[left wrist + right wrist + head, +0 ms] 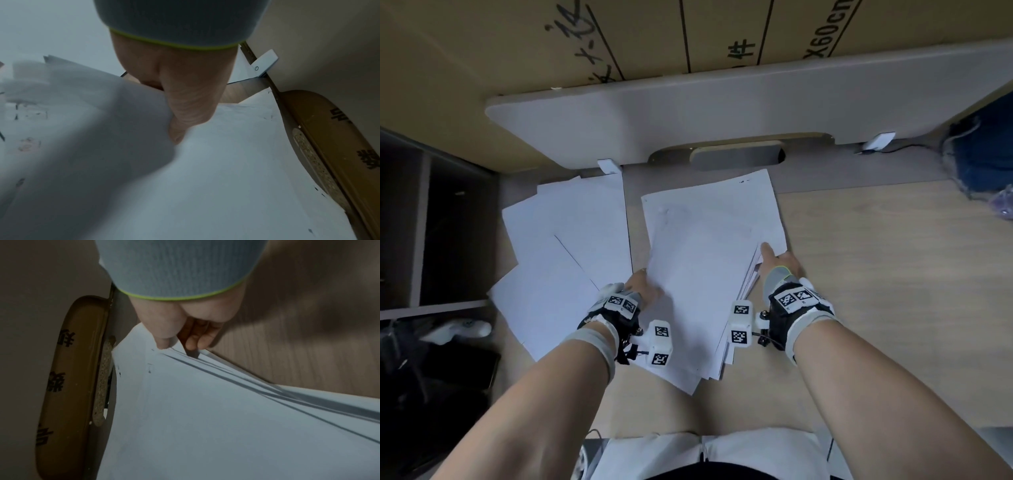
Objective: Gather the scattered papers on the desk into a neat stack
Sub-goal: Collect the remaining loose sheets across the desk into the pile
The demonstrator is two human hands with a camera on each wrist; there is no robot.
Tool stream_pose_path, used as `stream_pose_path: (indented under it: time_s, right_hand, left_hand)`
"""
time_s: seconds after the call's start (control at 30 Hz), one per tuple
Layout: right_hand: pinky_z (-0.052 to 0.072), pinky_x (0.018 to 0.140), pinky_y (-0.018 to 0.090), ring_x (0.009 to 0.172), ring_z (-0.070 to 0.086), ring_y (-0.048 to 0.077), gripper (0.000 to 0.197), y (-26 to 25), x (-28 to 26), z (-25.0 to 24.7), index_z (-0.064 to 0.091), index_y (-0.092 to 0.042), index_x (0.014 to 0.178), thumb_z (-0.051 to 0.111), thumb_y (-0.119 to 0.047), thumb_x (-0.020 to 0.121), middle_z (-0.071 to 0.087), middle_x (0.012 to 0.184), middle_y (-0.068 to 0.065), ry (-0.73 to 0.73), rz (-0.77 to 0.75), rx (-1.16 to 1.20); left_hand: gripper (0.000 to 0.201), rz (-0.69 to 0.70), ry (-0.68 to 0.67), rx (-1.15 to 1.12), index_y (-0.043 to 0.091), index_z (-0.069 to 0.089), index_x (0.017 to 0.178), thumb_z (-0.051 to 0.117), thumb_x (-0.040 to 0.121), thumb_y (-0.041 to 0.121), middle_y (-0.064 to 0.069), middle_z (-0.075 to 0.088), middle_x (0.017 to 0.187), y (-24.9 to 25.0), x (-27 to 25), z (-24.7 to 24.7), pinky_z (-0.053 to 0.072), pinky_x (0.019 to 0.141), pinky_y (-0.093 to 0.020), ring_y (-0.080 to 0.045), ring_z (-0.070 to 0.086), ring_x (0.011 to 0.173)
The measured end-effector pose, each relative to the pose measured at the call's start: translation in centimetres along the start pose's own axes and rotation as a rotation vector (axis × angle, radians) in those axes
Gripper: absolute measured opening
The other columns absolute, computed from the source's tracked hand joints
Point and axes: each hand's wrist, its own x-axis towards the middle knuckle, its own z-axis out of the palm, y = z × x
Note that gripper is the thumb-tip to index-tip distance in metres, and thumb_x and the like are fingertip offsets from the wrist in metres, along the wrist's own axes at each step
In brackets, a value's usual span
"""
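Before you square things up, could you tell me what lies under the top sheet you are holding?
Under the top sheet, several more sheets' edges fan out by the right hand; their faces and count are hidden.

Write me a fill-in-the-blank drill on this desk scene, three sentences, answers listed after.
1. Both hands grip the same bundle of papers: the left hand at its left edge, the right hand at its ____ edge.
2. The loose sheets not yet gathered lie to the ____ of the bundle.
3. The desk surface has a ____-grain look.

Answers: right; left; wood
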Motion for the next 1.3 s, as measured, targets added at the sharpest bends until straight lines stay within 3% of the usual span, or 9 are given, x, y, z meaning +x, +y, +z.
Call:
stream_pose_path:
  time_s: [0.1, 0.2, 0.27, 0.4, 0.6, 0.83, 1.07, 1.2, 1.3]
  right_hand:
    - [0.033, 0.07, 0.029, 0.087, 0.056, 0.032, 0.052, 0.2, -0.5, -0.5, 0.061, 0.003, 0.11, 0.04, -0.044, 0.097, 0.069, 0.107, 0.016, 0.011, -0.065, 0.007]
    - [0.03, 0.063, 0.031, 0.082, 0.052, 0.04, 0.044, -0.5, -2.1, -1.5, 0.056, 0.004, 0.104, 0.041, -0.036, 0.098, 0.06, 0.092, 0.023, 0.081, -0.119, 0.061]
    - [0.04, 0.07, 0.031, 0.095, 0.06, 0.041, 0.037, -1.2, -2.8, -2.2, 0.058, -0.001, 0.113, 0.041, -0.031, 0.098, 0.064, 0.107, 0.025, 0.133, -0.176, 0.16]
    - [0.043, 0.094, 0.031, 0.12, 0.057, 0.029, 0.041, -3.1, -4.9, -3.8, 0.05, -0.009, 0.135, 0.038, -0.026, 0.099, 0.058, 0.134, 0.009, 0.231, -0.245, 0.32]
    - [0.04, 0.074, 0.029, 0.081, 0.055, 0.025, 0.033, -5.4, -8.2, -5.7, 0.058, -0.006, 0.113, 0.045, -0.031, 0.097, 0.059, 0.093, 0.006, 0.282, -0.32, 0.468]
    - [0.03, 0.053, 0.023, 0.055, 0.029, 0.017, 0.046, -4.9, -11.4, -3.0, 0.043, -0.006, 0.061, 0.067, -0.037, 0.085, 0.034, 0.058, 0.004, -0.036, -0.395, 0.497]
    - [0.018, 0.038, 0.016, 0.036, 0.021, 0.01, 0.048, -3.0, -12.6, -3.0, 0.033, -0.014, 0.058, 0.062, -0.033, 0.092, 0.026, 0.046, -0.007, -0.034, -0.432, 0.413]
    - [0.025, 0.055, 0.025, 0.062, 0.029, 0.019, 0.048, -2.4, -12.3, -2.0, 0.047, -0.007, 0.074, 0.064, -0.051, 0.083, 0.031, 0.067, 0.007, -0.099, -0.367, 0.386]
    - [0.032, 0.061, 0.027, 0.067, 0.034, 0.021, 0.051, -2.5, -12.3, -1.5, 0.054, -0.005, 0.081, 0.064, -0.055, 0.08, 0.038, 0.072, 0.006, -0.103, -0.35, 0.386]
  left_hand:
    - [0.016, 0.034, 0.038, 0.107, 0.015, 0.061, 0.103, 0.069, 0.088, 0.015, 0.008, 0.045, 0.076, -0.9, 0.2, 0.0, 0.034, 0.055, -0.014, -0.02, 0.061, 0.084]
    - [0.036, 0.033, 0.061, 0.146, 0.003, 0.06, 0.121, 0.069, 0.088, 0.014, -0.01, 0.064, 0.107, -0.5, 0.3, 0.2, 0.047, 0.075, -0.025, -0.031, 0.062, 0.116]
    - [0.021, 0.0, 0.074, 0.235, 0.012, 0.06, 0.103, 0.068, 0.085, 0.019, -0.007, 0.065, 0.115, -1.1, 1.0, 0.0, 0.049, 0.085, -0.03, -0.027, 0.064, 0.113]
    - [0.039, 0.005, 0.083, 0.214, 0.015, 0.046, 0.12, 0.065, 0.087, 0.028, 0.001, 0.057, 0.108, -1.5, -0.1, -1.2, 0.042, 0.081, -0.025, -0.02, 0.061, 0.106]
    - [0.064, 0.11, 0.317, -0.282, 0.01, 0.048, 0.136, 0.073, 0.077, 0.018, -0.015, 0.059, 0.131, 3.3, -4.0, -2.1, 0.044, 0.1, -0.037, -0.033, 0.059, 0.116]
    - [0.096, 0.54, 0.036, -0.602, 0.026, 0.031, 0.152, 0.064, 0.062, 0.022, 0.002, 0.042, 0.148, 6.6, -8.6, -5.8, 0.033, 0.107, -0.032, -0.014, 0.039, 0.134]
    - [0.053, 0.512, -0.159, -0.663, 0.017, 0.06, 0.129, 0.063, 0.077, 0.012, 0.002, 0.051, 0.135, 4.6, -9.5, -6.5, 0.029, 0.099, -0.029, -0.02, 0.041, 0.135]
    - [0.078, 0.493, -0.175, -0.722, 0.016, 0.029, 0.153, 0.067, 0.085, 0.009, -0.002, 0.037, 0.155, 3.3, -8.7, -6.3, 0.028, 0.103, -0.03, -0.021, 0.032, 0.144]
    - [0.074, 0.468, -0.239, -0.663, 0.019, 0.042, 0.148, 0.069, 0.079, 0.02, 0.001, 0.043, 0.152, 3.3, -8.2, -6.3, 0.026, 0.104, -0.03, -0.018, 0.036, 0.141]
